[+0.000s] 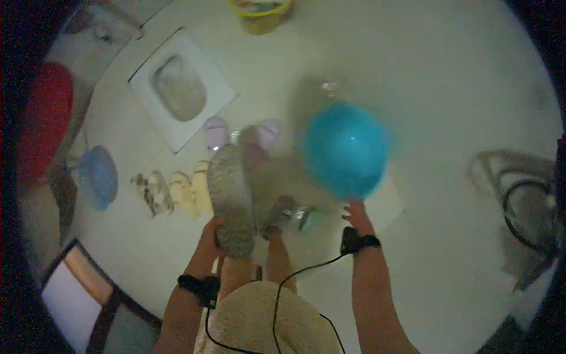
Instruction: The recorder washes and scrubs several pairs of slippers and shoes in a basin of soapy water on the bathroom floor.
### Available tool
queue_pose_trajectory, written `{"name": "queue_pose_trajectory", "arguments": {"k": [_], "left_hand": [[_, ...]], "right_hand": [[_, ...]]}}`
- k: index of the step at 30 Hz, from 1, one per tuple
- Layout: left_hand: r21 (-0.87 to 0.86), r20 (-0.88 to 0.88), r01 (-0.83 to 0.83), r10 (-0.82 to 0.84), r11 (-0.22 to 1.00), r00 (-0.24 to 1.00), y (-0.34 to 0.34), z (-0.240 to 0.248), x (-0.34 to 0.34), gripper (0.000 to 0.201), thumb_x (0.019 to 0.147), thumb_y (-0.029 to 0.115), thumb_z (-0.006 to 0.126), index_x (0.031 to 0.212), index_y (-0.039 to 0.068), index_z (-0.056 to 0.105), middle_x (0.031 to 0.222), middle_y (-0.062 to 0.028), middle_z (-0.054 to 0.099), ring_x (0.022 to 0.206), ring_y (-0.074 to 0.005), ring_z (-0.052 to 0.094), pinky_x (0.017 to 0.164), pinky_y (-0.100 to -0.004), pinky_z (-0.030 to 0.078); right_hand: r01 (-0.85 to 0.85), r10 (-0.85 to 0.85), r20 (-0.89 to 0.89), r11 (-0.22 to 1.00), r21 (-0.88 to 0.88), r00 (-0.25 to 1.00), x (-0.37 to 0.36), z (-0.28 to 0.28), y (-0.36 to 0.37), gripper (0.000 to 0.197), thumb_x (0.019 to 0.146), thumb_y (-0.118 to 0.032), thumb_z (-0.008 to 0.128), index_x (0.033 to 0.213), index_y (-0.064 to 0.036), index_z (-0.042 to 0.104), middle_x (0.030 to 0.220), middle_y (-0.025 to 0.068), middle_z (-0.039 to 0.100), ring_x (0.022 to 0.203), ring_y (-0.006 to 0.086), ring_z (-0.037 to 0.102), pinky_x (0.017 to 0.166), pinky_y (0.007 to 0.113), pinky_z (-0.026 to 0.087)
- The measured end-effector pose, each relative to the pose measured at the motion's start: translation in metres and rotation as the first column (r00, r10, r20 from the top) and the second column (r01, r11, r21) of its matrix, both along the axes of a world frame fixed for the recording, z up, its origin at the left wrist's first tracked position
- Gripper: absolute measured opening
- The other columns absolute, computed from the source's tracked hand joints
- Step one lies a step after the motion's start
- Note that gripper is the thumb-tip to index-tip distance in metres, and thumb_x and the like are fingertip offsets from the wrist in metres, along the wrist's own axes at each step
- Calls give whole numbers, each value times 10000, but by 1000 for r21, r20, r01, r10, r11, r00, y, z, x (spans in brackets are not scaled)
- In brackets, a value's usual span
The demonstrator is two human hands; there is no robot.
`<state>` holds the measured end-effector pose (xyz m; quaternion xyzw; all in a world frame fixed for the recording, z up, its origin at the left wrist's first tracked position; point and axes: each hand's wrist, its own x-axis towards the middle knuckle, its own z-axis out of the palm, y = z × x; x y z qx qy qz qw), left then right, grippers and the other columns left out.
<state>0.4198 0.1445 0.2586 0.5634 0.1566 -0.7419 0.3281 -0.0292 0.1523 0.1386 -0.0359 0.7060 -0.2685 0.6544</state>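
Note:
My left hand (215,233) grips the near end of a long grey slipper (230,197), which is held up with its broad flat side showing. To the right, my right hand (359,217) is at the near rim of a round blue basin (345,150). Its thumb side meets the rim, and some fingers show below it. The basin is smeared by motion, with a shadow on its left. Under and beside the slipper, my feet stand on the wet-looking floor, and a dark shoe with a shiny strap (289,213) lies near them.
Pale purple slippers (217,134), cream slippers (186,192) and patterned footwear (154,193) line the floor at left. Beyond is a squat toilet (197,71). A yellow bucket (262,20) stands far off; a blue bowl (98,177) and red tub (47,121) are left. A cable (280,289) hangs between my arms.

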Motion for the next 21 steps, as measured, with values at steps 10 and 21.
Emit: {"name": "queue_pose_trajectory", "arguments": {"k": [10, 21], "left_hand": [[-282, -165, 193, -246, 940, 955, -58, 109, -77, 503, 798, 279, 560, 1211, 9, 461, 1146, -129, 555, 1017, -287, 555, 875, -422, 460], [-393, -49, 354, -404, 849, 914, -68, 177, -60, 465, 826, 293, 531, 1184, 3, 459, 1103, -141, 567, 1025, -295, 554, 876, -432, 461]], "right_hand": [[-140, -238, -849, 931, -338, 471, -99, 369, -13, 222, 881, -193, 532, 1028, -30, 566, 1025, 72, 604, 903, 169, 547, 782, 304, 429], [-756, -339, -779, 606, 247, -527, -191, 629, -80, 538, 635, 103, 563, 1156, -18, 503, 1152, 193, 514, 1070, 354, 486, 940, 403, 383]]}}
